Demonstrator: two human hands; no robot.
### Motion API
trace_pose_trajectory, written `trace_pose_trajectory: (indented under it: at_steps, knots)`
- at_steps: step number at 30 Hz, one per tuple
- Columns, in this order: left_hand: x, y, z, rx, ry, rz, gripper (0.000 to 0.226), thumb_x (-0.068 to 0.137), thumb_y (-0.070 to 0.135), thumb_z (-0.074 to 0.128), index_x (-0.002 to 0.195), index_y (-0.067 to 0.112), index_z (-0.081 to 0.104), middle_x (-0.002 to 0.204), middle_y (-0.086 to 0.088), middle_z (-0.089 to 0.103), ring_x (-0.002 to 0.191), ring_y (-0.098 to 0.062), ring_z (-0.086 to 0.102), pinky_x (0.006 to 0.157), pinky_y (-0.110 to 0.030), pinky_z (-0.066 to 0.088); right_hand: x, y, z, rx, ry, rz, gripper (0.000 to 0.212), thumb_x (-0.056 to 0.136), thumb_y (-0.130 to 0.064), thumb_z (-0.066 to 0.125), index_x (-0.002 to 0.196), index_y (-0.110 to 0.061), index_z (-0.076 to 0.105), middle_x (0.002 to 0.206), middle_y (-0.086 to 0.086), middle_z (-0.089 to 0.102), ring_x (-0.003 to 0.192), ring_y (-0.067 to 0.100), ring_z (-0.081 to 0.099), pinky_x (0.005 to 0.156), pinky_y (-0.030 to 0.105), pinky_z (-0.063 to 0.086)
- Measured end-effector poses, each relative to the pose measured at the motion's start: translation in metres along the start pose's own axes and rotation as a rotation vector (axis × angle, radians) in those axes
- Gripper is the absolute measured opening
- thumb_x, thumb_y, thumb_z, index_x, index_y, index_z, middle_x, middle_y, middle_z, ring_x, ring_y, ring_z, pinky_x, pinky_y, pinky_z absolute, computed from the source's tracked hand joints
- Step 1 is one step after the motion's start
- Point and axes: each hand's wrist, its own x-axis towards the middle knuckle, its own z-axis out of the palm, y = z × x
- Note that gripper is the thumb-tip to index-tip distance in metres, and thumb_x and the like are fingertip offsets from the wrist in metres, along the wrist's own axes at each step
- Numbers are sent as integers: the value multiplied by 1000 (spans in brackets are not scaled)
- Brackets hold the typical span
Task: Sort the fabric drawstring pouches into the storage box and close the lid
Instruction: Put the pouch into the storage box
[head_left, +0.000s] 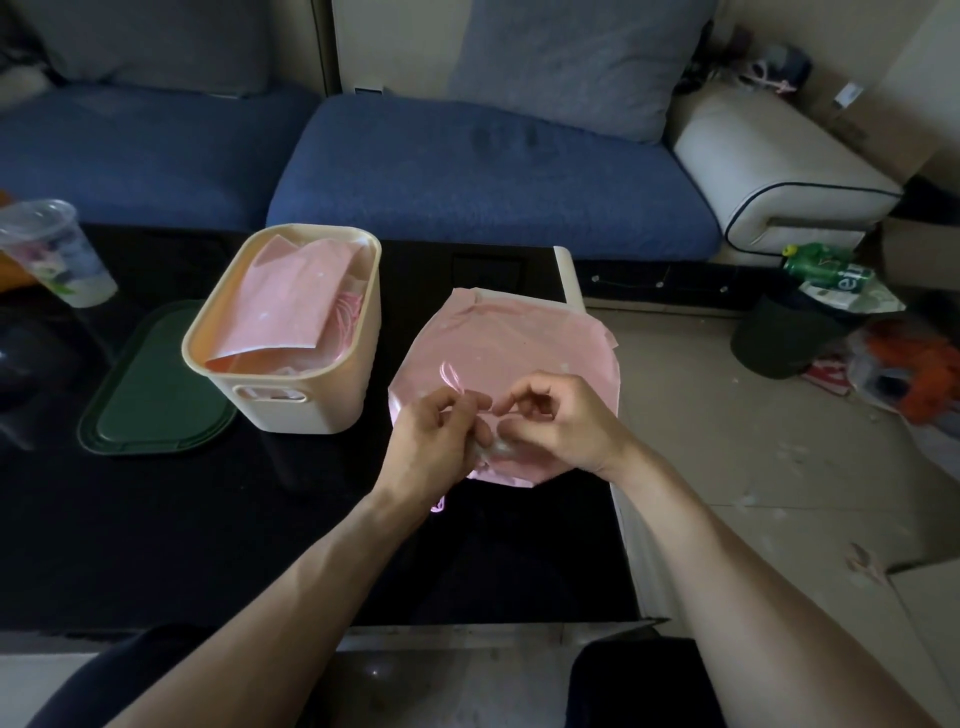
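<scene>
One pink pouch (511, 358) lies flat on the black table (171, 519), spreading away from both sets of fingertips. The left hand (434, 441) and right hand (558, 421) meet over its near edge, fingers curled and pinching its pink drawstring (451, 378), which loops up just beyond the left fingertips. Whether the right fingers also grip cloth cannot be told. Left of the left fingers stands one cream storage box (291, 332), open, with at least one more pink pouch (296, 296) leaning inside. Its one green lid (150, 384) lies flat further left, touching the box. One clear plastic cup (52, 249) stands beyond that. Past the table runs a blue sofa (467, 171); right of the right fingers, a dark bin (784, 332) with a green bottle (826, 265) sits on the tiled floor (727, 441).
</scene>
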Motion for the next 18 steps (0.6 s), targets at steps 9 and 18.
trace_pose_trajectory:
  at_steps: [9,18]
  knots:
    - [0,0,-4,84,-207,27,27,108,17,37,96,1,56,59,-5,55,39,-16,42,45,-26,36,-3,9,7,-22,2,-98,14,76,-10,82,87,-18,77,87,1,64,60,7,45,58,26,40]
    - [-3,0,-3,205,-259,0,24,108,15,34,98,0,50,57,-8,56,39,-18,47,47,-31,38,-2,5,7,-67,-21,-94,24,69,-9,84,66,-29,72,75,-12,59,54,3,43,54,21,36]
